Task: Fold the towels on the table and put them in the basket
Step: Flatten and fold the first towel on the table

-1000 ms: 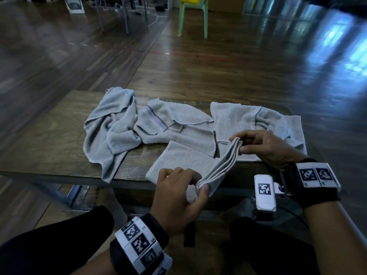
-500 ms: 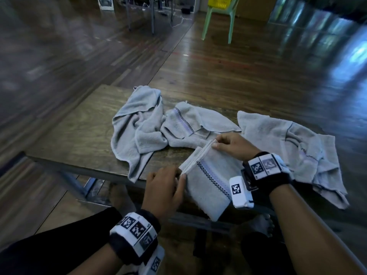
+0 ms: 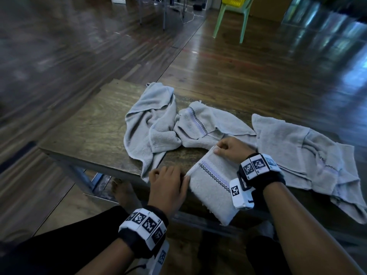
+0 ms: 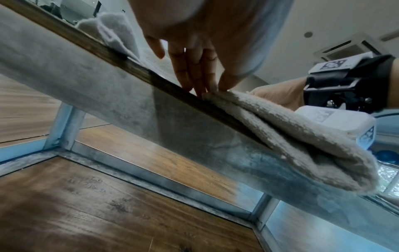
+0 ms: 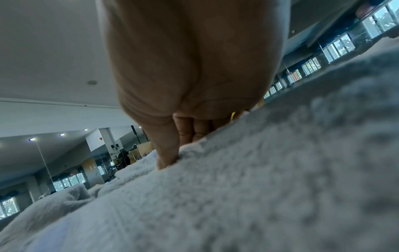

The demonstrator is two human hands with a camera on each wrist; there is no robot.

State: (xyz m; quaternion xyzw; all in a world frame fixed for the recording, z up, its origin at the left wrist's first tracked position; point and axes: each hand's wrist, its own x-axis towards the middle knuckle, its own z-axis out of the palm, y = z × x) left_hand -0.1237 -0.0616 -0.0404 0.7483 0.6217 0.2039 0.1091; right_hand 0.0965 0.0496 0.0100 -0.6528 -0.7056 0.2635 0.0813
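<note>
A folded grey towel point(image 3: 210, 187) with a checkered stripe lies at the front of the wooden table point(image 3: 89, 132), its near end hanging over the edge. My left hand point(image 3: 168, 181) is at its near left corner, where the left wrist view shows the thumb and fingertips point(image 4: 224, 85) meeting on the towel's edge point(image 4: 270, 119). At the far corner, my right hand point(image 3: 228, 149) pinches the towel, its thumb point(image 5: 166, 153) pressed into the cloth point(image 5: 237, 196). Three unfolded grey towels lie behind: a crumpled one on the left point(image 3: 149, 132), a striped one in the middle point(image 3: 202, 126) and a spread one on the right point(image 3: 297, 155).
A green plastic chair point(image 3: 230, 20) stands on the wooden floor beyond the table, with a yellow basket-like thing point(image 3: 234, 0) on its seat. The table's metal frame point(image 4: 151, 136) runs under its front edge. My knees are below the table's near side.
The towel was held up on edge between both hands; it now lies flat and folded on the table. Both hands have come down with it, and the view has swung left.
</note>
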